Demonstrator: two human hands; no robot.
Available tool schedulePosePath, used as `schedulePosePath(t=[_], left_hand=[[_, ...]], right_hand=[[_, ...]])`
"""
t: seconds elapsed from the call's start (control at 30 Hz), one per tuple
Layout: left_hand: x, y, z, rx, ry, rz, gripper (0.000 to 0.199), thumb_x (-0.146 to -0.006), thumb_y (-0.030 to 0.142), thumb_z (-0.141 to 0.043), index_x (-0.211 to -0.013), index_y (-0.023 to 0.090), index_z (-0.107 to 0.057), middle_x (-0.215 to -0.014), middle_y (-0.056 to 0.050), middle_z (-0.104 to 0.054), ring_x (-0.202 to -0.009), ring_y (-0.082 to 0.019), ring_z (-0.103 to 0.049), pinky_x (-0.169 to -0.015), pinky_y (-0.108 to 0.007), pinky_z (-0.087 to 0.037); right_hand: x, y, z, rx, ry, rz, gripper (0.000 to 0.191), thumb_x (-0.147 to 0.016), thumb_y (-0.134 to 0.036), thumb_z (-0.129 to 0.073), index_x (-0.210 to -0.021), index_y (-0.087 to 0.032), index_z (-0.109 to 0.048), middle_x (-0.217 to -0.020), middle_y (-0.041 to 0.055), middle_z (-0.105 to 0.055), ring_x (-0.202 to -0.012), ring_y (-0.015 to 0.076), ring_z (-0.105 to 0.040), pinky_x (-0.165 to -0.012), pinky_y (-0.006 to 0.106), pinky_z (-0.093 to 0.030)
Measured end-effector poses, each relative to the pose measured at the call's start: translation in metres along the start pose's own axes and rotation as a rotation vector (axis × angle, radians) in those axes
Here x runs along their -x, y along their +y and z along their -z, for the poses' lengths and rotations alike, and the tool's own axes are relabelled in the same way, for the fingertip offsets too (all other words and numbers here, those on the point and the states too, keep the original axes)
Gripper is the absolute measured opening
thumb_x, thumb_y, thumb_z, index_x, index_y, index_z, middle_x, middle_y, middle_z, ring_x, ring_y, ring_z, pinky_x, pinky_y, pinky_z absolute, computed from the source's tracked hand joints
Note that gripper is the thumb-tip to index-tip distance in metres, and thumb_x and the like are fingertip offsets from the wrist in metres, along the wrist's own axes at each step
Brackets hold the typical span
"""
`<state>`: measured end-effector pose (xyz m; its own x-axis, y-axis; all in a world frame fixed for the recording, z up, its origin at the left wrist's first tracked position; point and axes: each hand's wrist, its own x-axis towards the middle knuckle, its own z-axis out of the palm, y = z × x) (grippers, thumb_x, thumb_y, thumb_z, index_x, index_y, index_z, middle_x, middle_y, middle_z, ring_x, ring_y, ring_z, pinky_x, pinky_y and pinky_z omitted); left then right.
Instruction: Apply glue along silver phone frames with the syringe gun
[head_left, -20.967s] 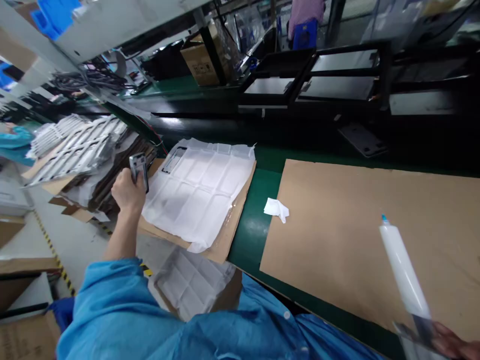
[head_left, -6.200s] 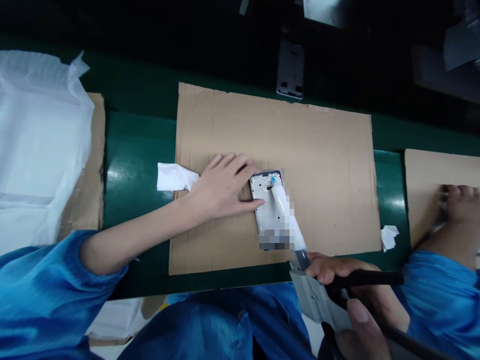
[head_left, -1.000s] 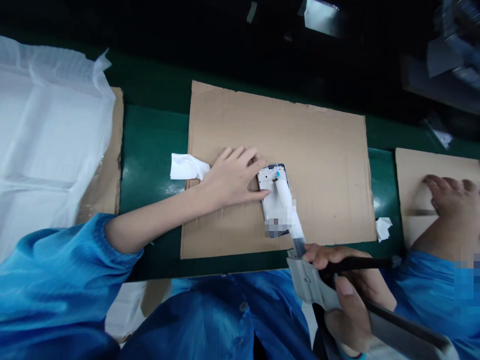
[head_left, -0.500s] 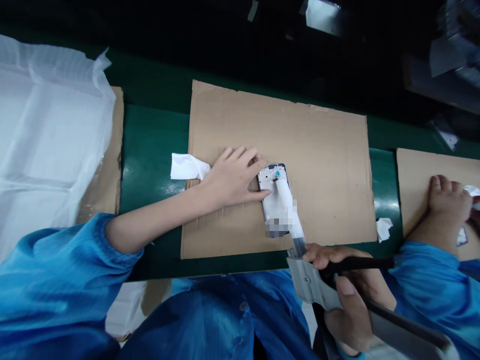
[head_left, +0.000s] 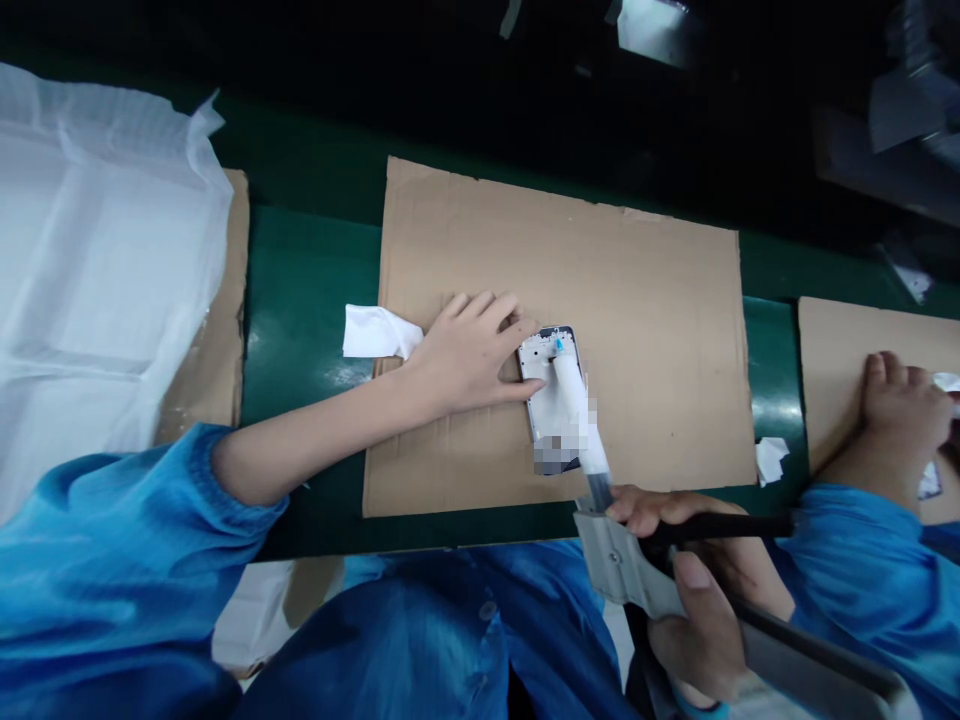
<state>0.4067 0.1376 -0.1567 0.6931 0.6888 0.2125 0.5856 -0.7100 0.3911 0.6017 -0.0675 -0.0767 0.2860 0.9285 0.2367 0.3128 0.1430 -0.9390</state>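
Observation:
My left hand [head_left: 469, 350] lies on the cardboard, its fingertips and thumb against the left edge of a phone middle frame [head_left: 541, 395], steadying it. The frame lies flat, and a pixelated patch hides its lower end. My right hand [head_left: 697, 570] grips a grey-and-black dispensing gun [head_left: 622, 565] at the near edge of the cardboard. Its white syringe barrel [head_left: 577, 410] slants over the frame, with the blue tip [head_left: 558, 345] at the frame's top end. I cannot see whether the tip touches the frame.
The frame rests on a brown cardboard sheet [head_left: 637, 300] on a green workbench [head_left: 315, 290]. A white cloth [head_left: 375, 332] lies at the sheet's left edge. A white sheet on cardboard [head_left: 97, 250] is at left. At right, a co-worker's hand [head_left: 900, 410] rests on other cardboard [head_left: 840, 350].
The co-worker's hand has shifted on its cardboard, with something white now beside it. The view has drifted slightly. My hands, the gun and the frame stay almost still.

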Motion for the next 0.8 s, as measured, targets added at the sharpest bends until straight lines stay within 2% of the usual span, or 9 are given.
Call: schedulePosePath(t=[0.33, 0.8], left_hand=[[0.0009, -0.0013, -0.0005, -0.011, 0.006, -0.005, 0.061, -0.101, 0.07, -0.062, -0.139, 0.022, -0.068, -0.131, -0.016, -0.069, -0.117, -0.036, -0.063, -0.1, -0.054, -0.051], [-0.0003, 0.0014, 0.0031, 0.039, -0.022, 0.021, 0.057, -0.101, 0.069, -0.063, -0.138, 0.025, -0.069, -0.133, -0.016, -0.068, -0.12, -0.039, -0.063, -0.102, -0.057, -0.05]], right_hand=[[0.0026, 0.0012, 0.002, -0.003, 0.005, -0.028, 0.016, -0.103, -0.025, -0.052, -0.112, -0.02, -0.065, -0.091, 0.0068, -0.063, -0.089, 0.0242, -0.07, -0.09, 0.05, -0.064], [0.0007, -0.0027, 0.0015, 0.003, 0.014, -0.018, 0.015, -0.103, -0.025, -0.052, -0.11, -0.019, -0.065, -0.091, 0.0065, -0.063, -0.088, 0.0223, -0.071, -0.088, 0.046, -0.066]])
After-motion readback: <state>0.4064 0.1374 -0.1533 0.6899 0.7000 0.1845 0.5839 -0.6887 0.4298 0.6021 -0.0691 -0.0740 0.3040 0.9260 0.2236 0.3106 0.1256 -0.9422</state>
